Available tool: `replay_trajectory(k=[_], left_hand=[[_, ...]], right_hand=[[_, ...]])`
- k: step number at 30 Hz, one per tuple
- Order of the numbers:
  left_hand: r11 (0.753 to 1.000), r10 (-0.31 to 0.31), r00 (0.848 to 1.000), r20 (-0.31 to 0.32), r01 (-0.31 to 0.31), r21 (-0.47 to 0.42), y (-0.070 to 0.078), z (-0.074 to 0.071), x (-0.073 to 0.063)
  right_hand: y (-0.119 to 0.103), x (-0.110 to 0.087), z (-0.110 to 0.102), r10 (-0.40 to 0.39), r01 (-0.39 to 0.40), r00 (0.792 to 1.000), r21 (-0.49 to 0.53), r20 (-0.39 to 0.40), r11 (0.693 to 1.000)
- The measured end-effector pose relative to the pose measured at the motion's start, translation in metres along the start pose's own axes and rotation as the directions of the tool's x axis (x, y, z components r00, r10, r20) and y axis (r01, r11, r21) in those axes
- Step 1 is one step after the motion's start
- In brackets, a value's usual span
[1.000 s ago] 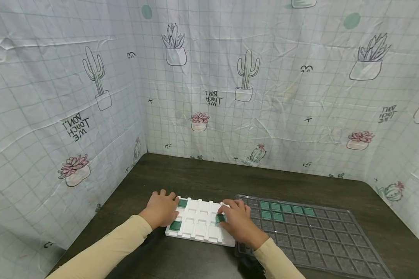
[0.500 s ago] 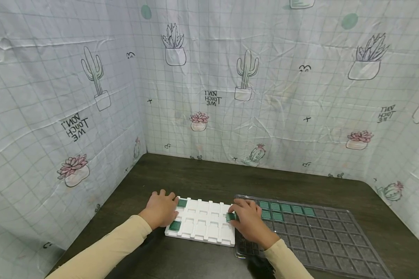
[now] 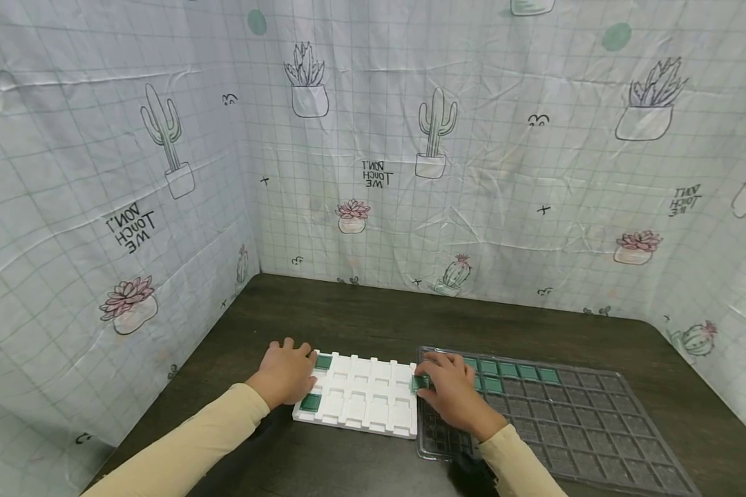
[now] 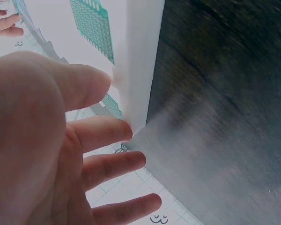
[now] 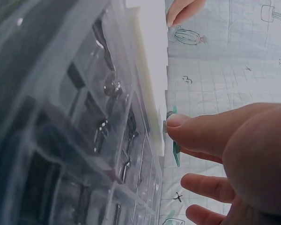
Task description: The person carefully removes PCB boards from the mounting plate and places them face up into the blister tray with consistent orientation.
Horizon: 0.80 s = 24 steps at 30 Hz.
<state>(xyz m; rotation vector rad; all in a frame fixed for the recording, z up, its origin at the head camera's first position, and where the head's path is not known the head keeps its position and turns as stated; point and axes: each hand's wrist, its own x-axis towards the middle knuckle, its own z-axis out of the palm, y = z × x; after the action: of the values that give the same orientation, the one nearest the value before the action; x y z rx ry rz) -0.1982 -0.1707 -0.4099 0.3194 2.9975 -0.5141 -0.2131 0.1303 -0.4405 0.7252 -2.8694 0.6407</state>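
Observation:
A white slotted tray (image 3: 376,407) lies on the table with two green circuit boards in its left-end slots, one at the back (image 3: 323,362) and one at the front (image 3: 311,402). My left hand (image 3: 284,373) rests at that end, thumb and index fingertip at the tray's edge (image 4: 139,70), the other fingers spread. Between thumb and fingers my right hand (image 3: 452,392) pinches a green circuit board (image 3: 421,382), which appears edge-on (image 5: 177,154) in the right wrist view. This board overlaps the white tray's right end in the head view.
To the right lies a large clear plastic compartment tray (image 3: 572,428), its left edge close against the white tray. Several green boards (image 3: 508,369) sit in its back rows. Patterned cloth (image 3: 373,124) hangs behind and beside the dark table (image 3: 348,297).
My right hand has moved rightward with the pinched board, from over the white tray's right-hand slots to its right end. My left hand has stayed in place.

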Motion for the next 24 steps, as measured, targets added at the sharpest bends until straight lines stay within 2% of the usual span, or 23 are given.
replay_trajectory(k=[24], left_hand=[[1.000,0.006,1.000,-0.014,-0.006,-0.009,-0.001,0.002,0.001]], right_hand=[[0.014,-0.003,-0.005,0.058,-0.058,0.998,-0.001,0.019,0.998]])
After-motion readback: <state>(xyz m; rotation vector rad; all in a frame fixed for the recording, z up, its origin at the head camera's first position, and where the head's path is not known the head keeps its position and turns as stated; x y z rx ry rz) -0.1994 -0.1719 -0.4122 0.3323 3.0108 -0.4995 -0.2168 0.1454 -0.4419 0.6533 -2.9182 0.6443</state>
